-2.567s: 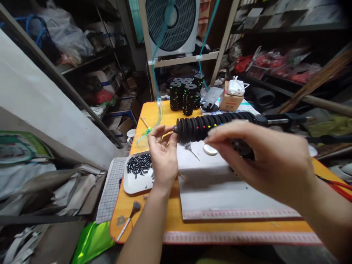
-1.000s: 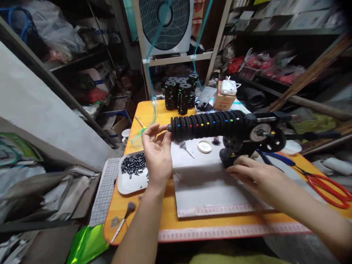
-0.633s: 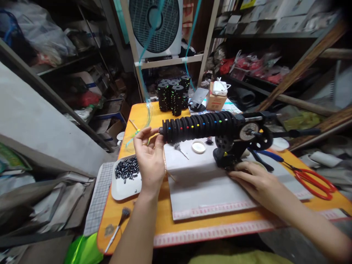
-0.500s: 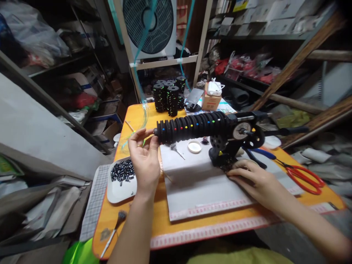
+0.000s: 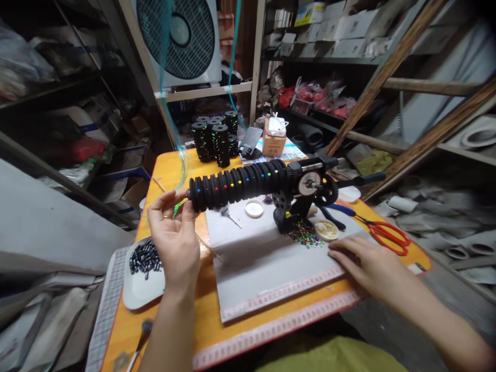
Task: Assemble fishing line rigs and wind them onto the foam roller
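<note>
A black ribbed roller (image 5: 240, 185), dotted with small coloured beads, is mounted sideways on a black hand-cranked stand (image 5: 289, 214). The thumb and fingers of my left hand (image 5: 174, 227) close around the roller's left end. Low over the white board, my right hand (image 5: 358, 258) has thumb and fingertips drawn together; whatever is between them is too small to make out. Just left of those fingertips lies a heap of tiny multicoloured beads (image 5: 306, 235). Beside it sits a round lid (image 5: 326, 230) with yellowish bits in it.
A white tray (image 5: 143, 297) of dark short tubes stands at left. Red-handled scissors (image 5: 387, 236) and blue-handled pliers (image 5: 341, 209) lie at right. Black spools (image 5: 211, 137), a phone stand (image 5: 251, 142) and a small carton (image 5: 274, 143) stand at the back. A brush (image 5: 141, 338) lies front left.
My right hand has drawn back from the bead heap, which now shows along with the lid. My left hand stays at the roller's end. The whole view has shifted.
</note>
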`<state>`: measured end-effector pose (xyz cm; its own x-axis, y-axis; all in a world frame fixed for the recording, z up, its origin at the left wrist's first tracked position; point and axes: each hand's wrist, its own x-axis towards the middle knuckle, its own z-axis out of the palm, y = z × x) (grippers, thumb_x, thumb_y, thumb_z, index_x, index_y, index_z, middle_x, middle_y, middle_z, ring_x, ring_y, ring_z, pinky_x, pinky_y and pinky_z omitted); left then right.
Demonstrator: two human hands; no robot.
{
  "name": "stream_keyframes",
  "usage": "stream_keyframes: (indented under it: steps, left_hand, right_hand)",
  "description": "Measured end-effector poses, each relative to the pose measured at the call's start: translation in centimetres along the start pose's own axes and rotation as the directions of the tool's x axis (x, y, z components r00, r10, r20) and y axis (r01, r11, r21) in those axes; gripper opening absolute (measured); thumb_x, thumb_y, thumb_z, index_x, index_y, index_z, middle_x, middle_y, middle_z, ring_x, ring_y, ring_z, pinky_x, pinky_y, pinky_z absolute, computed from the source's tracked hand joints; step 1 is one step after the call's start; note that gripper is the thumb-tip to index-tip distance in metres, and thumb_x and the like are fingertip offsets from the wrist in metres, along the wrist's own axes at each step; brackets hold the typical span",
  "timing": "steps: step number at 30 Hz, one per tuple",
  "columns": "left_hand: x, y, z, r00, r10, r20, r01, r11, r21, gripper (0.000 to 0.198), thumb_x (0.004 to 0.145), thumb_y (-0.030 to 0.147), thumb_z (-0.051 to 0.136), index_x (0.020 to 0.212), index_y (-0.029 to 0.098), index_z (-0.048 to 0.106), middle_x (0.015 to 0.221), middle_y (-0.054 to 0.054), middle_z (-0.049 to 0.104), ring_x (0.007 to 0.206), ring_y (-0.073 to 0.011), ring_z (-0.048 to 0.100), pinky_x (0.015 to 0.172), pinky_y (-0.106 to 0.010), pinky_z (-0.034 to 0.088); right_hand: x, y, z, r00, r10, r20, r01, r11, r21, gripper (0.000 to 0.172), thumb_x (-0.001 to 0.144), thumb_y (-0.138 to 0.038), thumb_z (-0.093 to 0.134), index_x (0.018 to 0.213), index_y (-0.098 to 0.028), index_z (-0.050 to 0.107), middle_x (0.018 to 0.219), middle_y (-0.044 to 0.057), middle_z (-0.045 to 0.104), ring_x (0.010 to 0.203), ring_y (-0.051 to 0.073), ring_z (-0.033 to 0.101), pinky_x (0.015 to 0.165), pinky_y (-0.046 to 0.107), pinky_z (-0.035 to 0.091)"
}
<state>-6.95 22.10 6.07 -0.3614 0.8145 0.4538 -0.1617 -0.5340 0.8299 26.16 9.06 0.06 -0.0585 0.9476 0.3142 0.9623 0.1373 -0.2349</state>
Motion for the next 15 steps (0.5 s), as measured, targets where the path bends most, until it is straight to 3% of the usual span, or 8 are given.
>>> stream_keyframes:
  steps: [8, 15]
  left_hand:
    - [0.0, -0.2, 0.0, 1.0, 0.006, -0.007, -0.006, 1.0, -0.001, 0.033, 0.084, 0.026, 0.073, 0.11, 0.022, 0.054, 0.109, -0.004, 0.063, 0.099, -0.0133, 0.065, 0.087, -0.027, 0.057]
    - [0.1, 0.0, 0.0, 1.0, -0.007, -0.018, 0.006, 1.0, -0.031, 0.034, 0.082, 0.026, 0.076, 0.109, 0.021, 0.055, 0.107, -0.004, 0.063, 0.095, -0.012, 0.065, 0.084, -0.024, 0.058]
  right_hand:
    - [0.6, -2.6, 2.5, 0.991, 0.02, -0.132, -0.019, 1.0, 0.008, 0.025, 0.098, -0.033, 0.049, 0.095, -0.019, 0.069, 0.093, 0.008, 0.07, 0.08, 0.021, 0.069, 0.075, 0.035, 0.054]
    - [1.9, -3.7, 2.2, 0.994, -0.015, -0.111, 0.018, 1.0, 0.02, 0.021, 0.098, -0.029, 0.046, 0.091, -0.018, 0.062, 0.088, 0.008, 0.066, 0.078, 0.022, 0.066, 0.072, 0.036, 0.053]
